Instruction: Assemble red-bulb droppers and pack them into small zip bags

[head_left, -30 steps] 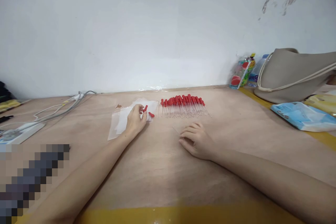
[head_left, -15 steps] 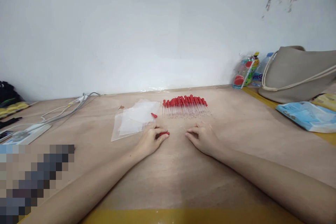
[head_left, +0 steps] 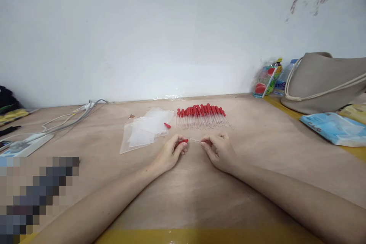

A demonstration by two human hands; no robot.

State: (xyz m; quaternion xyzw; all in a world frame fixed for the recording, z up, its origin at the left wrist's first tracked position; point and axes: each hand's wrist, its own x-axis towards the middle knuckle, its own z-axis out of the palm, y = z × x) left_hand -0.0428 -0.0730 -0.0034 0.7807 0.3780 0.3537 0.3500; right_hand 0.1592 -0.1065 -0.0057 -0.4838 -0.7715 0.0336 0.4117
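Observation:
Between thumb and fingers, my left hand [head_left: 173,150] pinches a red rubber bulb [head_left: 183,141], its open end facing right. My right hand [head_left: 217,150] is closed on a thin clear tube [head_left: 195,140] that points left toward the bulb; a small gap separates the two. Behind my hands lies a row of clear droppers with red bulbs [head_left: 201,110], bulbs toward the wall. Another loose red bulb [head_left: 167,125] rests on the edge of the clear plastic bags [head_left: 143,127], just behind my left hand.
A white power strip [head_left: 37,143] with cables lies at the left. Bottles [head_left: 264,80], a grey bag [head_left: 323,80] and a blue-white packet [head_left: 334,127] stand or lie at the right. The wall [head_left: 183,45] rises behind the table [head_left: 185,198].
My left hand has lifted slightly with the red bulb, which now points right. The clear tube in my right hand shows more plainly, closer to the bulb.

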